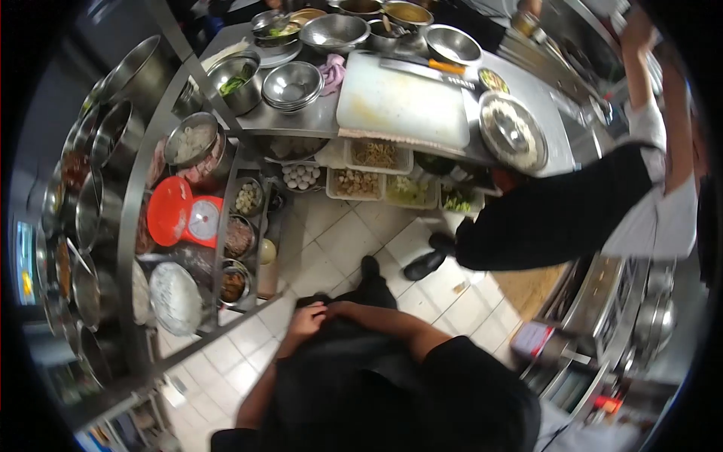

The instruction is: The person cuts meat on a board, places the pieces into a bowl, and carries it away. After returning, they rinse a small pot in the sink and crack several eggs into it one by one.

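Both hands (316,315) meet at the black apron (354,377), fingers partly hidden; whether they grip it cannot be told.

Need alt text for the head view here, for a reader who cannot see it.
Fisheye view down a kitchen aisle: the wearer's hands are together at the waist of a dark apron, holding no tool. Ahead, a co-worker in black bends under a steel counter bearing a white cutting board, a knife and metal bowls; a red scale sits on the left shelf.
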A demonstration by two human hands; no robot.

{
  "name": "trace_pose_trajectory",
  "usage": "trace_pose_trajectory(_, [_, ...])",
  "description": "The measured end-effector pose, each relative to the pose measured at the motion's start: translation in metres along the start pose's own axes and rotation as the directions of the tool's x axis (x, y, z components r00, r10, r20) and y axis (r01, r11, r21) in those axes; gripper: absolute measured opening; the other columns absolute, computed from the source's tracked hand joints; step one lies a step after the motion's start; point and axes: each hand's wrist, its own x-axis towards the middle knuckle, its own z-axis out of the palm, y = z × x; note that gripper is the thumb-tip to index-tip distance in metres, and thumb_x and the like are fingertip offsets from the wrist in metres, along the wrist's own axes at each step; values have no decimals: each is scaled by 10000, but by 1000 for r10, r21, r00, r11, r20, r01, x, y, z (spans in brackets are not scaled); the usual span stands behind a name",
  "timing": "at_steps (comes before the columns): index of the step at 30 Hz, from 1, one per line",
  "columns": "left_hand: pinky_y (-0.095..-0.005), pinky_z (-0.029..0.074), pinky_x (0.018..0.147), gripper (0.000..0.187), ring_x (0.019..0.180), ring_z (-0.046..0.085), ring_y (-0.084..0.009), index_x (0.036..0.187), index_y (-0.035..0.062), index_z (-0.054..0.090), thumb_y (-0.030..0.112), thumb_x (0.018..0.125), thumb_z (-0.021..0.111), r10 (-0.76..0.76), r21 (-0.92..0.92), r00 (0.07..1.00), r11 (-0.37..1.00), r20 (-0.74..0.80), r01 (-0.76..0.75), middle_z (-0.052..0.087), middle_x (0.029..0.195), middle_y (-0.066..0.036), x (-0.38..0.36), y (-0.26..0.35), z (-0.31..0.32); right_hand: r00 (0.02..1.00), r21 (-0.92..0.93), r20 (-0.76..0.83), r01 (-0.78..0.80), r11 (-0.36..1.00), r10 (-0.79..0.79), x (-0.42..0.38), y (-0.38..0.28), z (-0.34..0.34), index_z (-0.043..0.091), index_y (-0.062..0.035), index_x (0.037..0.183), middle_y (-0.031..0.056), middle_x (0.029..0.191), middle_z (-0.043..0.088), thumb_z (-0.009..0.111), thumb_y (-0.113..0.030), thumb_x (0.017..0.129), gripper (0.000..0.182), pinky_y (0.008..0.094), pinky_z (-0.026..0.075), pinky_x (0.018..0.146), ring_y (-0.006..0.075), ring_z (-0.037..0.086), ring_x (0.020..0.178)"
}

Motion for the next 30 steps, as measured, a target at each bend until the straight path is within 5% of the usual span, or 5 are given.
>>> trace_pose_trajectory(4, [-367,475,854,257,975,597,-297,987,38,646,109,744,603,-35,207,998,978,51,24,628,1071,-121,20,51,-15,998,-4,46,35,999,-35,-55,57,-34,668,-69,986,132,1035,650,506,-202,808,275,395,474,810,298,626,919])
trace_pose_trajectory(6, [-372,458,876,290,1002,582,-318,1030,28,623,121,766,547,-20,76,997,997,74,14,617,1093,-141,32,47,-9,997,68,-19,-67,995,69,-83,71,-63,650,-42,987,177,1016,644,495,-220,802,300,415,451,830,318,611,956])
trace_pose_trajectory(9, [-390,472,837,310,946,597,-344,1052,41,620,110,760,542,-83,156,984,986,155,58,633,1014,-173,60,64,-8,991,-23,-70,-118,993,116,-42,211,-7,659,-47,1016,188,1054,631,506,-266,789,351,403,448,852,333,601,988])
trace_pose_trajectory(16, [-422,483,756,334,839,607,-363,1068,88,636,104,747,546,-147,375,966,925,212,58,648,905,-184,100,115,-4,961,154,-139,-219,963,241,-168,191,-55,639,-43,1068,180,1126,605,469,-301,834,388,390,447,905,336,582,1042])
trace_pose_trajectory(30, [-431,473,795,286,898,594,-372,1060,84,639,119,795,536,-107,310,981,949,160,53,642,970,-176,106,118,17,986,39,-156,-59,998,64,-175,211,-38,668,-111,1034,141,1090,626,484,-308,811,350,389,457,888,334,589,1024])
